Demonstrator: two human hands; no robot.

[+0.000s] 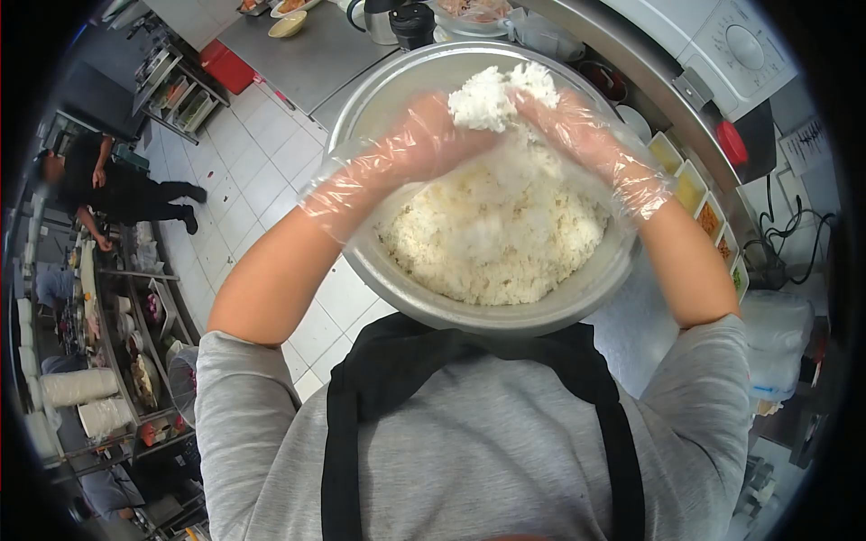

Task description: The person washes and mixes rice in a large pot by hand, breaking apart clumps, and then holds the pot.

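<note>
A large metal bowl (397, 302) stands in front of my body, with a heap of cooked white rice (487, 243) in it. Both my hands wear clear plastic gloves. My left hand (433, 135) and my right hand (559, 117) are raised over the far side of the bowl. Between them they hold a clump of rice (492, 97), the fingers curled against it from both sides. Some fingertips are hidden behind the clump, and the gloves are slightly blurred.
A steel counter (311, 54) at the back carries a jug (379, 20), a black-lidded container (412, 27) and a small yellow bowl (288, 24). Small food containers (690, 187) line the right side. Another person (135, 185) stands at the left among shelves.
</note>
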